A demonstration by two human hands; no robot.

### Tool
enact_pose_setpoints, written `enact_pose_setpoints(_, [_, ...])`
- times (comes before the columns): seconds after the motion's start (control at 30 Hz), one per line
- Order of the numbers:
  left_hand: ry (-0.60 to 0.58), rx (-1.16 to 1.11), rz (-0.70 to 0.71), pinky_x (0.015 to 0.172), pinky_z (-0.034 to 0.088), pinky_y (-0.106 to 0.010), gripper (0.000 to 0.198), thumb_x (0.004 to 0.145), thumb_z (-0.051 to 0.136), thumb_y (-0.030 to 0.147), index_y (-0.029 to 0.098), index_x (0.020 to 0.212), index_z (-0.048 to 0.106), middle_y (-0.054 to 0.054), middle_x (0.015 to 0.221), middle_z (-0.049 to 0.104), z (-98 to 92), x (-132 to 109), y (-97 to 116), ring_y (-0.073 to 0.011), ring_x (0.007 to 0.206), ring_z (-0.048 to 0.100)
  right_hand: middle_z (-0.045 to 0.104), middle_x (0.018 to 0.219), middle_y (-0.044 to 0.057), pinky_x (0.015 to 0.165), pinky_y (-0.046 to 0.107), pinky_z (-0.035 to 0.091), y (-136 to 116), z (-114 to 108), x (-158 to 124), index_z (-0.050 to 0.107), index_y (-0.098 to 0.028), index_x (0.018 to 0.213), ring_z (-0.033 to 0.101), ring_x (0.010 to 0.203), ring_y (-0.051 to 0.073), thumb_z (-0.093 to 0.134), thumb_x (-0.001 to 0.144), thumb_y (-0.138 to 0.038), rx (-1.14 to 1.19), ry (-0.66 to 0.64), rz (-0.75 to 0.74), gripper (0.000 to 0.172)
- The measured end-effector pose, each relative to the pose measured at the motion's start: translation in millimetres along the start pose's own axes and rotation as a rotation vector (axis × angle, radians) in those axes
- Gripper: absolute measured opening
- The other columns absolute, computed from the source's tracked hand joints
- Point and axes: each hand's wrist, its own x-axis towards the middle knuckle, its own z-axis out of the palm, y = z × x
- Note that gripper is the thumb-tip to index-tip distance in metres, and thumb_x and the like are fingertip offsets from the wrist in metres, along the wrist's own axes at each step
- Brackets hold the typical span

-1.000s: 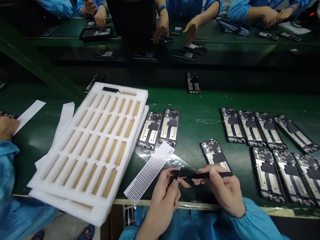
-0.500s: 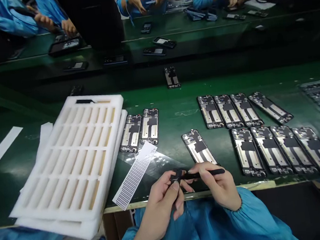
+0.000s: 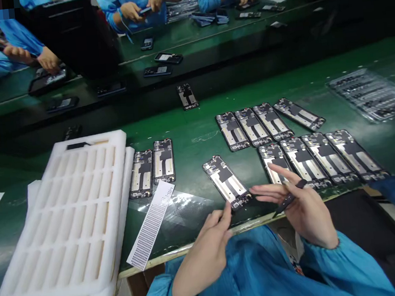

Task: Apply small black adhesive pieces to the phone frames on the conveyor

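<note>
My left hand rests at the table's front edge, its fingers pressed together. Their tips touch the near end of a single phone frame that lies slanted on the green mat. Whatever they pinch is hidden. My right hand hovers just right of that frame. A thin black tool lies across its palm under the thumb, and its fingers stretch left toward the frame.
A stack of white foam trays lies at the left, with a perforated white strip and two phone frames beside it. Two rows of several phone frames lie at the right, with a clear plastic tray beyond them. Co-workers' hands work across the belt.
My hands have parted. The right hand carried the black tool to the right and spread its fingers. The left hand dropped toward the single phone frame. The view swung right.
</note>
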Motion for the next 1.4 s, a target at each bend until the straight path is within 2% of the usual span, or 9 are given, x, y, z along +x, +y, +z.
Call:
enact_pose_setpoints(0.13, [0.092,0.361,0.16,0.107,0.046,-0.042,0.068,0.098,0.032,0.005,0.027,0.162,0.021,-0.011,0.138,0.057,32.3,33.6,-10.0,-0.024,0.121,0.054,0.079,0.095,0.013,0.05,0.03,0.059,10.0,-41.0,-12.5,0.058,-0.013,0.136,0.073,0.06,0.02,0.048,0.101,-0.047,-0.368,-0.038,0.185,0.05])
enact_pose_setpoints(0.27, [0.302,0.548,0.174,0.097,0.053,-0.039,0.051,0.102,0.039,0.016,0.022,0.153,0.04,-0.013,0.135,0.059,52.4,56.8,-19.0,-0.0254,0.116,0.06,0.077,0.081,0.006,0.066,0.031,0.06,24.9,-52.2,-37.3,0.062,-0.014,0.135,0.072,0.065,0.018,0.038,0.105,-0.042,-0.687,-0.157,0.104,0.047])
enact_pose_setpoints(0.53, [0.328,0.608,0.099,0.069,0.054,-0.029,0.038,0.101,0.046,0.024,0.024,0.138,0.055,-0.006,0.107,0.057,61.0,61.8,-20.4,-0.0202,0.089,0.065,0.078,0.101,0.008,0.075,0.028,0.06,31.5,-39.7,-38.9,0.056,-0.018,0.144,0.077,0.088,0.021,0.035,0.104,-0.025,-1.005,-0.188,-0.15,0.045])
enact_pose_setpoints(0.67, [0.323,0.629,0.09,0.065,0.051,-0.026,0.039,0.102,0.046,0.026,0.027,0.139,0.056,-0.004,0.102,0.055,58.8,64.7,-21.2,-0.0174,0.083,0.064,0.077,0.089,0.008,0.053,0.029,0.052,34.5,-24.3,-27.7,0.042,-0.015,0.156,0.074,0.064,0.022,0.036,0.097,-0.013,-1.391,-0.319,-0.317,0.059])
enact_pose_setpoints(0.83, [0.296,0.655,0.074,0.061,0.05,-0.025,0.039,0.101,0.051,0.03,0.029,0.14,0.057,-0.005,0.101,0.058,49.5,68.0,-11.2,-0.0179,0.081,0.064,0.077,0.083,0.006,0.045,0.028,0.038,24.3,-7.8,-15.5,0.039,-0.018,0.158,0.073,0.06,0.022,0.047,0.092,-0.011,-1.717,-0.453,-0.156,0.067])
enact_pose_setpoints(0.93, [0.375,0.812,0.06,0.083,0.056,-0.042,0.046,0.098,0.057,0.027,0.028,0.144,0.055,-0.015,0.131,0.06,44.0,74.5,-3.1,-0.0306,0.11,0.063,0.078,0.077,0.008,0.049,0.027,0.038,12.3,-2.4,-7.7,0.042,-0.02,0.157,0.076,0.066,0.025,0.048,0.095,-0.017,-1.757,-0.494,-0.049,0.062])
enact_pose_setpoints(1.07, [0.479,1.128,0.029,0.109,0.032,-0.075,0.07,0.091,0.064,0.019,0.023,0.156,0.038,-0.02,0.166,0.027,40.6,87.5,-1.4,-0.0466,0.15,0.026,0.079,0.081,0.014,0.061,0.029,0.048,-3.1,8.5,11.6,0.07,-0.021,0.133,0.077,0.078,0.029,0.055,0.094,-0.028,-1.709,-0.477,-0.008,0.041])
enact_pose_setpoints(1.2, [0.351,1.131,0.07,0.11,0.027,-0.08,0.076,0.093,0.06,0.021,0.021,0.16,0.024,-0.019,0.168,0.014,34.6,88.3,-6.7,-0.0455,0.153,0.014,0.079,0.084,0.019,0.066,0.034,0.051,-12.9,25.2,34.1,0.081,-0.015,0.086,0.078,0.081,0.033,0.058,0.093,-0.031,-1.709,-0.456,-0.045,0.029])
enact_pose_setpoints(1.4, [0.275,1.006,0.016,0.112,0.016,-0.082,0.083,0.091,0.055,0.013,0.018,0.162,0.013,-0.017,0.169,0.002,27.2,78.1,-11.9,-0.0438,0.154,0.0,0.078,0.08,0.022,0.063,0.035,0.051,-12.9,33.8,40.4,0.081,-0.012,0.082,0.078,0.078,0.034,0.053,0.096,-0.033,-1.754,-0.41,-0.071,0.037])
